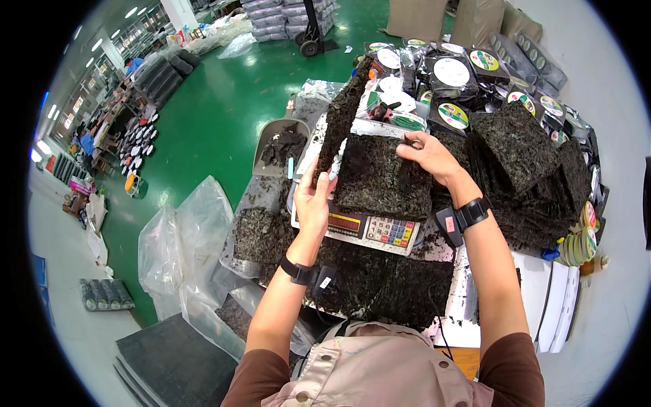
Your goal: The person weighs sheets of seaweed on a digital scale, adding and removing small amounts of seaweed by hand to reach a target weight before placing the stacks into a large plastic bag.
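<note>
My left hand [313, 209] grips the lower end of a thin seaweed bundle [342, 112] that stands tilted on edge. My right hand [432, 157] is closed at the upper right corner of a flat, dark stack of dried seaweed sheets [380, 178]. That stack lies on a digital scale [386, 235], whose coloured keypad shows below it. The fingertips of both hands are partly hidden by the seaweed. Close by my right hand rises a large heap of seaweed sheets [519, 146]. More sheets [386, 281] lie between the scale and my body.
Clear packets with round labels [451, 72] pile up at the back of the table. A grey dustpan [271, 146] with seaweed scraps stands left of the scale. Plastic sheeting [186, 237] hangs at the left. A roll of round labels [578, 245] sits at the right edge.
</note>
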The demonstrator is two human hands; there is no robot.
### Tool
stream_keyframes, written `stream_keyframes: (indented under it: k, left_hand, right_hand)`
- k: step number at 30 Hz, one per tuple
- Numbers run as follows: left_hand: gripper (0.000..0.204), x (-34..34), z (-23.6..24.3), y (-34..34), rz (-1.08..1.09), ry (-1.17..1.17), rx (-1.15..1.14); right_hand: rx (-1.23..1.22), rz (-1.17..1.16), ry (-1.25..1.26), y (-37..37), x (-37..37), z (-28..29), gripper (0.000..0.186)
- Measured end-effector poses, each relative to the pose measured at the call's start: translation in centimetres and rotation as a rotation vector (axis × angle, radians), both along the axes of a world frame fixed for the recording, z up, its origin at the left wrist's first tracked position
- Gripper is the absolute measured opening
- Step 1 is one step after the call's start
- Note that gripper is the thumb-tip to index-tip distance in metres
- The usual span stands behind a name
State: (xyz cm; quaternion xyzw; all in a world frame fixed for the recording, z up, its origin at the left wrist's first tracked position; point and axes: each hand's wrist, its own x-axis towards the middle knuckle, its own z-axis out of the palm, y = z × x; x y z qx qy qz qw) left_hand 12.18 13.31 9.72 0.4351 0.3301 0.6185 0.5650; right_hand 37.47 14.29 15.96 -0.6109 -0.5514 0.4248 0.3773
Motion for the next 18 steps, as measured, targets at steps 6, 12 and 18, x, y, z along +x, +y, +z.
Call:
stream_keyframes:
  k: [6, 12, 18]
  left_hand:
    - [0.043, -0.1, 0.1, 0.1, -0.006, 0.006, 0.022]
    - [0.041, -0.8, 0.1, -0.4, 0.000, 0.045, 0.052]
    - [0.041, -0.8, -0.3, -0.4, -0.002, 0.048, 0.068]
  right_hand:
    - [0.021, 0.048, 0.043, 0.9, 0.0, -1.3, 0.053]
    - [0.046, -0.026, -0.653, 0.0, -0.5, 1.8, 0.073]
    - [0.008, 0.061, 0.163, 1.3, -0.3, 0.2, 0.053]
